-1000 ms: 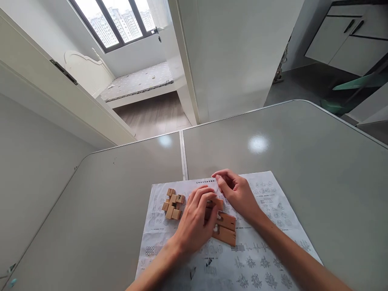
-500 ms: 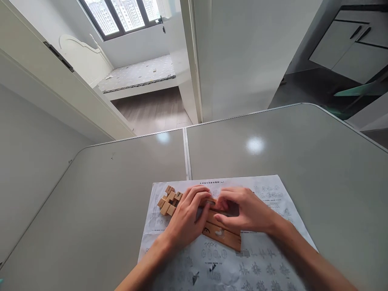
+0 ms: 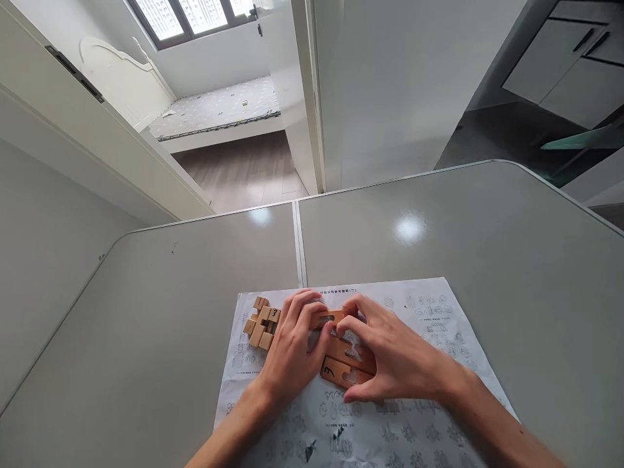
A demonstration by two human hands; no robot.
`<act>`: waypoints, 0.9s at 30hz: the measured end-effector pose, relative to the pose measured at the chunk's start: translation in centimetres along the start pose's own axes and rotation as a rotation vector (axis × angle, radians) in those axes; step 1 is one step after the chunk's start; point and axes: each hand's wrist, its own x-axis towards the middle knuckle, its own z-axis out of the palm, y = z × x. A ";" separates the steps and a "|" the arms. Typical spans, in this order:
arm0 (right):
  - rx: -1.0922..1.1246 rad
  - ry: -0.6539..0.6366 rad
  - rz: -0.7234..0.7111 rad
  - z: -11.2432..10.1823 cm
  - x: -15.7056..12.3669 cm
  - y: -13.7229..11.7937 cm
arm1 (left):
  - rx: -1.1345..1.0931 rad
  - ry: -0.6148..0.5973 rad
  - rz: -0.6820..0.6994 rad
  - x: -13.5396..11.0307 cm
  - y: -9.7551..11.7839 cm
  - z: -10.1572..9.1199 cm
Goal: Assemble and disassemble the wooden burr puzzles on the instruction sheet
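Wooden slats (image 3: 338,350), my right hand (image 3: 402,351) spread across them; left hand (image 3: 295,341) curled, its pinch I can't tell; block cluster (image 3: 258,333), ten o'clock!

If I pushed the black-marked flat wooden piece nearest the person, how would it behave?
Probably stiff: the flat wooden piece looks like straight, solid board. Lying apparently flat on the paper sheet, it would likely slide rather than roll. Its cut-out may be the weakest spot.
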 end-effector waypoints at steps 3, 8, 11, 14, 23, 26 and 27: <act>-0.011 0.007 0.022 0.2 -0.1 0.0 | 0.010 0.013 -0.012 0.0 0.0 0.0; -0.005 0.065 0.044 0.2 -0.1 0.0 | 0.002 0.018 -0.032 -0.1 -0.1 0.1; 0.017 0.085 0.023 0.2 -0.1 0.0 | -0.021 0.025 -0.048 -0.1 -0.3 0.0; 0.027 0.103 -0.009 0.2 -0.2 0.2 | -0.066 0.036 -0.060 0.0 -0.4 -0.1; -0.004 0.148 -0.104 0.6 0.0 0.0 | -0.153 0.041 -0.070 0.0 -0.2 0.0; -0.025 0.147 -0.110 0.8 0.2 -0.2 | -0.175 0.055 -0.077 0.1 -0.1 -0.1; -0.029 0.146 -0.108 0.9 0.2 -0.2 | -0.188 0.060 -0.083 0.2 -0.1 -0.1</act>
